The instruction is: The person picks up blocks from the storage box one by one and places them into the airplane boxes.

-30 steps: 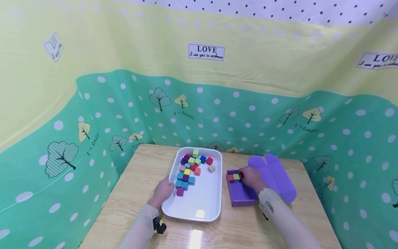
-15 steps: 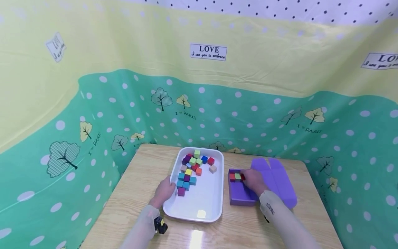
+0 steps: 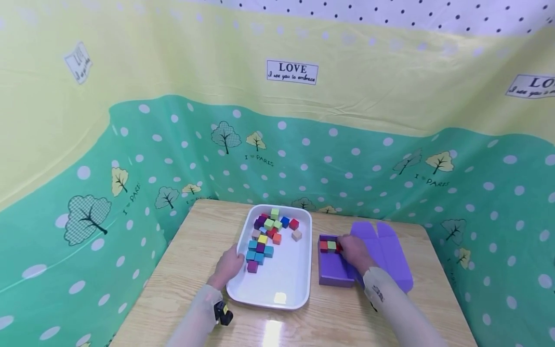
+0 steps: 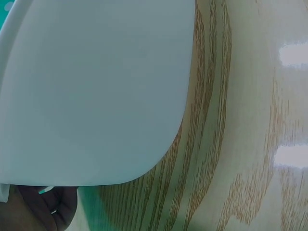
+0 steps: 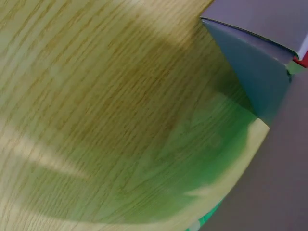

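L hand grips the L wall of the white plastic rounded-corner tray; L wrist cam shows its fingers curled at the tray's edge. Tray sits mid-surface, its far end near the far edge of the wood-grain surface. Coloured cubes lie in the tray's far & L parts: lt green cube at far wall, blue cube & bright red cube toward far R corner, tan cube just nearer, yellow cube mid-pile, teal cubes along L side, magenta cube nearest.

R hand is over the purple cardboard box, R of tray, twd surface's R edge. Fingertips at the dark red cube; can't tell if pinching or just touching, tips hidden. Cube's at the R end of a row of 3 near box's far wall, after orange-red cube & pale green cube. Box's purple lid is folded back twd surface's R edge. R wrist cam: box's outer side + bare surface, hand's fingers n/v.
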Available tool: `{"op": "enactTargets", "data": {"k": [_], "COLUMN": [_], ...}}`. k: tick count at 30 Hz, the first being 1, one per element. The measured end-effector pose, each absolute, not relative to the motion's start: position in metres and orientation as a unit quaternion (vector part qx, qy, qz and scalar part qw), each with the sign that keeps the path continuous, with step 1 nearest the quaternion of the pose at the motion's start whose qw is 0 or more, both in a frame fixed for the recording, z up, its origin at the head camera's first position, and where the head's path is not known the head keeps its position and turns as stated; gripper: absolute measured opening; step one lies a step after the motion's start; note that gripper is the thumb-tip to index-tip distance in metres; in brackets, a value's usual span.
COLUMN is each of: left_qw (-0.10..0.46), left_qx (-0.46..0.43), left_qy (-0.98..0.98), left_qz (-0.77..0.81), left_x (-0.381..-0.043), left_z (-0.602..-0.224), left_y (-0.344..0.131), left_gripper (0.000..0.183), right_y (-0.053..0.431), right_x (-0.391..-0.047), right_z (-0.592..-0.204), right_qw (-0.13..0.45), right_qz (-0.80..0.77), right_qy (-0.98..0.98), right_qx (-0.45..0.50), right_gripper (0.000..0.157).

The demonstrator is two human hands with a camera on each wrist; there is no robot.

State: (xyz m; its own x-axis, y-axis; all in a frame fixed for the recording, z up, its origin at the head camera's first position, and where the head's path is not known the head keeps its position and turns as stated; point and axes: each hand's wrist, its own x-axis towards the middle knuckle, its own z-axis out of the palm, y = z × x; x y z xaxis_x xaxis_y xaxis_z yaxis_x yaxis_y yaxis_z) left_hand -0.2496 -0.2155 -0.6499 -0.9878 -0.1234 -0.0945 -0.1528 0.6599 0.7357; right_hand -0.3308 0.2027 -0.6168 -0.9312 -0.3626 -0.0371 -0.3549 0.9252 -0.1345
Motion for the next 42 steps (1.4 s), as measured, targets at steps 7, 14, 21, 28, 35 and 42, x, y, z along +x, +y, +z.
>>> {"op": "enactTargets", "data": {"k": [7,14,21,28,35,42], "left_qw": [0.027,0.031,0.038,0.033,0.030,0.013], "left_qx": [-0.077,-0.086,-0.081,-0.082,-0.075,-0.074], "left_qy": [0.908,0.908,0.906,0.902,0.908,0.911], "left_qz": [0.410,0.409,0.414,0.422,0.411,0.406], "left_x": [-0.248,-0.251,-0.253,-0.252,-0.253,-0.248], "left_z": [-0.648,-0.647,-0.646,-0.650,-0.647,-0.647], "left_y": [-0.214,-0.216,-0.219,-0.216,-0.218,-0.217], "left_gripper": [0.043,0.043,0.046,0.045,0.047,0.043], "right_y": [0.202,0.167,0.098,0.031,-0.002,-0.006], "right_x": [-0.326,-0.318,-0.313,-0.310,-0.323,-0.331], "right_z": [-0.619,-0.597,-0.574,-0.573,-0.589,-0.610], "right_qw": [0.001,-0.008,-0.021,0.047,0.069,0.102], "right_qz": [-0.062,-0.104,-0.134,-0.146,-0.113,-0.111], "right_qy": [0.978,0.971,0.955,0.951,0.965,0.968], "right_qx": [-0.199,-0.214,-0.265,-0.270,-0.224,-0.203], "right_gripper": [0.014,0.011,0.005,0.021,0.019,0.015]}}
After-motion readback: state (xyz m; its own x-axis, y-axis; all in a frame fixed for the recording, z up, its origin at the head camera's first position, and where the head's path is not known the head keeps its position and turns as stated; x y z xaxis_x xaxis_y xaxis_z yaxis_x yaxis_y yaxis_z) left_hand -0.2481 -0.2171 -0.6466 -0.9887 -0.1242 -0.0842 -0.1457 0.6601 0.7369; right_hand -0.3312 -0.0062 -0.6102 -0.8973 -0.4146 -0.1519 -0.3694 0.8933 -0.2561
